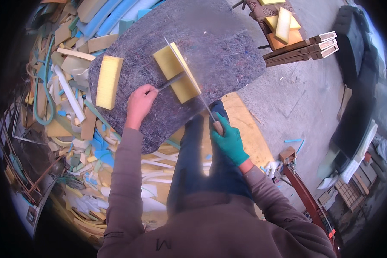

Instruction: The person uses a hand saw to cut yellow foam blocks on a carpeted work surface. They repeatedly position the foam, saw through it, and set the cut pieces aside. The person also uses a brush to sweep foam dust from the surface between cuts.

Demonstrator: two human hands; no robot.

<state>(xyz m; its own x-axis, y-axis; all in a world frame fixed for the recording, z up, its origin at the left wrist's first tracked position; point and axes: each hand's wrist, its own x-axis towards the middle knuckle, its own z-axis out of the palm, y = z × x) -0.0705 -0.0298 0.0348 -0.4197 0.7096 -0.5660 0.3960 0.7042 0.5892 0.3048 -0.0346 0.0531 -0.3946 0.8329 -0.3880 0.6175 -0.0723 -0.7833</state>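
My right hand (231, 144), in a green glove, is closed round the brown handle of a long, thin-bladed knife (208, 111). The blade slants up and left along the right side of a yellow foam block (165, 62). Bare, my left hand (140, 102) grips one end of a dark, narrow bar (171, 81). That bar lies across the view of the foam, its far end meeting the blade; whether it touches the foam I cannot tell. A second yellow foam block (109, 82) rests to the left on the dark felt-like work surface (228, 51).
Foam offcuts (73, 64) in yellow, blue and white heap up along the left and below the surface. Wooden frames (303, 49) and more foam pieces (283, 26) are at the upper right. Dark upholstered pieces (352, 94) line the far right. A tan board (245, 124) lies near my legs.
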